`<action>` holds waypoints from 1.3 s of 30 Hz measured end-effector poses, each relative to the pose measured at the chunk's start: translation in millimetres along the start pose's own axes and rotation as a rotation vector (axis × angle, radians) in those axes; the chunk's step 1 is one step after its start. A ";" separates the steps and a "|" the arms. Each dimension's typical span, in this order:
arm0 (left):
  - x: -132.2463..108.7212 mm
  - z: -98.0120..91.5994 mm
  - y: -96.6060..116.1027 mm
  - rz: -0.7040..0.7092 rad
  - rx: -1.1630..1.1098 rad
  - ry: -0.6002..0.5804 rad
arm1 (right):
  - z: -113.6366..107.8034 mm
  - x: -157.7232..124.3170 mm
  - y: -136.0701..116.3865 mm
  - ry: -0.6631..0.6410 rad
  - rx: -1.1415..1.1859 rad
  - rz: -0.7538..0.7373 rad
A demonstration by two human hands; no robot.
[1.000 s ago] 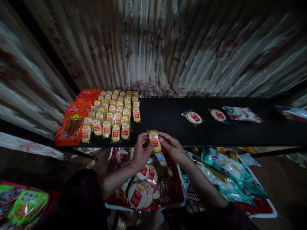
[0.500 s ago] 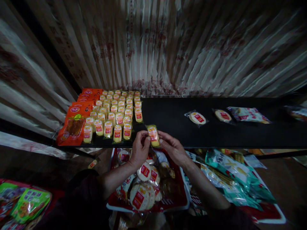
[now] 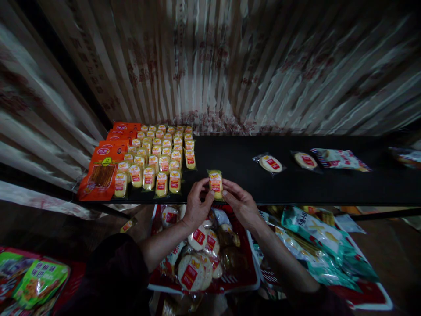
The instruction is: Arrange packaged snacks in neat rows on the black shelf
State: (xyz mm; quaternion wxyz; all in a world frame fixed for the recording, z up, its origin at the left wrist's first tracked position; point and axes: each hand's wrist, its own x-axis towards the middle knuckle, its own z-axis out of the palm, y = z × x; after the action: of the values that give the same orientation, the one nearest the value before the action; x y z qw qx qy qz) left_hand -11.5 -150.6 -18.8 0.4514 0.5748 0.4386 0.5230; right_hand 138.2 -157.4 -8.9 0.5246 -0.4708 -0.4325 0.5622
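A small yellow snack cake in a clear wrapper (image 3: 216, 184), with a red and orange label, is pinched upright between my two hands above the front edge of the black shelf (image 3: 226, 153). My left hand (image 3: 199, 202) grips its left side with thumb and fingers. On its right side, my right hand (image 3: 241, 202) holds it the same way. To the left, several matching wrapped cakes (image 3: 149, 177) stand in rows on the shelf. Beside those rows, orange snack packets (image 3: 100, 169) lie overlapping at the shelf's left end.
Two round wrapped crackers (image 3: 270, 163) and a white and red packet (image 3: 341, 159) lie on the shelf's right part. Below the shelf stand a red basket of round crackers (image 3: 241, 285) and another with teal bags (image 3: 315, 228). Green bags (image 3: 41, 281) lie lower left. A curtain (image 3: 210, 66) hangs behind.
Both hands have shifted slightly right with the wrapped cake, which has turned from a tilt to nearly upright. The other goods stay put.
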 end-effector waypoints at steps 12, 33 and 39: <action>6.4 16.7 -10.4 -0.035 0.005 0.100 | 1.6 0.8 0.5 0.087 -0.092 -0.096; 7.6 14.9 2.7 -0.169 -0.239 -0.044 | -1.5 -0.7 7.4 0.034 -0.267 -0.255; 8.3 14.1 0.2 -0.170 -0.216 -0.024 | 3.5 -3.8 3.4 0.036 -0.342 -0.317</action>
State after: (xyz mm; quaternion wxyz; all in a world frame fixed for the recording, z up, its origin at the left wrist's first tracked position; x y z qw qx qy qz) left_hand 3.1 -143.4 -17.5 0.5585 0.4897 0.4213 0.5203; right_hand 134.2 -161.4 -11.3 0.5267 -0.4888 -0.5806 0.3828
